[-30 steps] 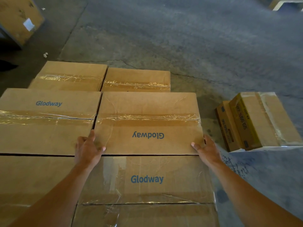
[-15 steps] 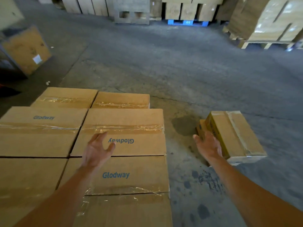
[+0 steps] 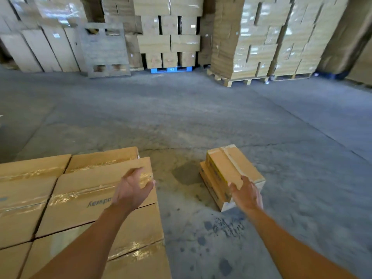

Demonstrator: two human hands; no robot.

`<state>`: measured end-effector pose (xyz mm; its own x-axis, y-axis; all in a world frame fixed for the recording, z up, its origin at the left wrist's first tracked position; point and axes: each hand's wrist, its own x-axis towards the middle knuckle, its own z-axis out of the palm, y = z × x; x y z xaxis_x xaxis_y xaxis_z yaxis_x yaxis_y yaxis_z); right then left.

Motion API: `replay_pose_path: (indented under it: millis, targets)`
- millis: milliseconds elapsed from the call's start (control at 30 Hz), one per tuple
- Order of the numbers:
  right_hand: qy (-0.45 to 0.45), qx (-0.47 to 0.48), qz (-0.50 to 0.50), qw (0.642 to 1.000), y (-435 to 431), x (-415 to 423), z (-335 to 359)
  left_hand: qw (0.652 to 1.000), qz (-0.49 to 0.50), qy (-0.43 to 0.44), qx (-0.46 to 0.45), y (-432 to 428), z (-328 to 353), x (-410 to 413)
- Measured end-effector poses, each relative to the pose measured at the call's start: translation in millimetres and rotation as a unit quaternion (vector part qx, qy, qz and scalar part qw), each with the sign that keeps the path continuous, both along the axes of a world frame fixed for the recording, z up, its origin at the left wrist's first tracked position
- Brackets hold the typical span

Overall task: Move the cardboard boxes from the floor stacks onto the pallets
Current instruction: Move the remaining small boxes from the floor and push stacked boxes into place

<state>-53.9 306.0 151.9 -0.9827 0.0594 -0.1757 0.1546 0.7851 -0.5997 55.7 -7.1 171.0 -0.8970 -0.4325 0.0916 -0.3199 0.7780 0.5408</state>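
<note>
Several taped brown cardboard boxes [image 3: 80, 198] marked Glodway lie side by side at the lower left, packed into a flat layer. My left hand [image 3: 131, 190] hovers above the right-hand box of that layer, fingers loosely curled and holding nothing. My right hand [image 3: 246, 195] is raised over the floor, relaxed and empty, in front of a small stack of two narrow boxes [image 3: 229, 170] that rests on the concrete. Neither hand touches a box.
Bare grey concrete floor [image 3: 201, 117] stretches ahead. At the back stand wrapped box stacks on wooden pallets [image 3: 251, 79], a blue pallet [image 3: 171, 69] under more boxes, and a wooden pallet leaning upright [image 3: 104, 49] beside flat boards.
Both hands have let go of the Glodway box and lifted off it. My view has risen and swung right, bringing the far stacks into sight.
</note>
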Motion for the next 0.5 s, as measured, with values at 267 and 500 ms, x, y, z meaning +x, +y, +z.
replay_pose_path:
  millis: [267, 500]
  targets:
    - [-0.013, 0.006, -0.041, 0.999, 70, -87, -21, 0.999, -0.034, 0.003, -0.003, 56, -4, -133]
    - [-0.046, 0.03, -0.023, 0.998, 120, -207, -44, 0.997, -0.066, -0.034, 0.014, 135, -35, -266]
